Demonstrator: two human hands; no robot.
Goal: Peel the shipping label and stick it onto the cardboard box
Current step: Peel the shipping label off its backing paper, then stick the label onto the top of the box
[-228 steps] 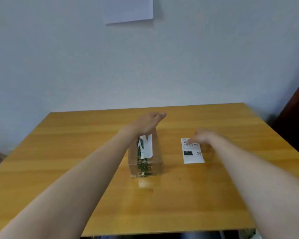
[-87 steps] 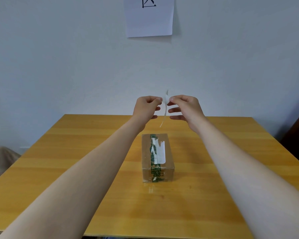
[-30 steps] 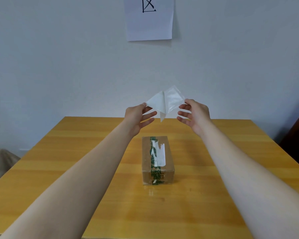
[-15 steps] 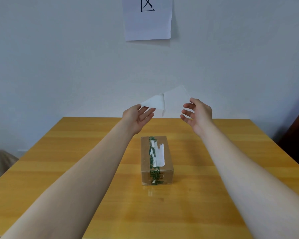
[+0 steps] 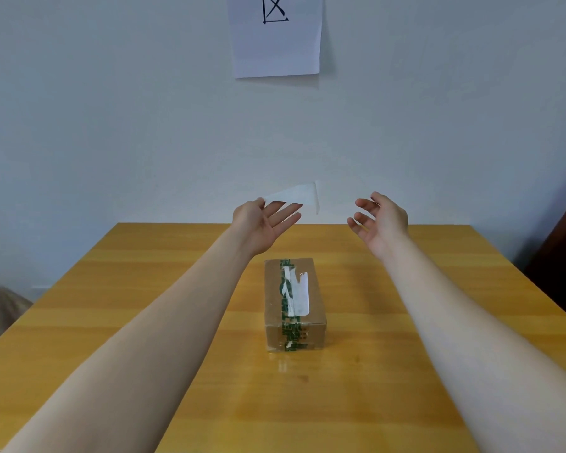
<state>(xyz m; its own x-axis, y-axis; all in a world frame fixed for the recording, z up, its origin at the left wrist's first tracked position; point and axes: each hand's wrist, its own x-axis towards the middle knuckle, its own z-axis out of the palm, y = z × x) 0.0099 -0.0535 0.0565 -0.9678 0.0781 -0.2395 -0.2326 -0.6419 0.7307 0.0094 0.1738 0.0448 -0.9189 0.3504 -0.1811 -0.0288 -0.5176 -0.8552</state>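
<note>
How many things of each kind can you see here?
Hands: 2, left hand and right hand
Label pieces: 1
Boxes: 1
Tables: 1
Wall papers: 1
Total: 6

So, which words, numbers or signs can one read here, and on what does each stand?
Sheet on the wall: a hand-drawn black mark, cut off by the frame's top edge; not readable as a word.
Green tape on the cardboard box: print too small.
Paper in the left hand: no print visible.
</note>
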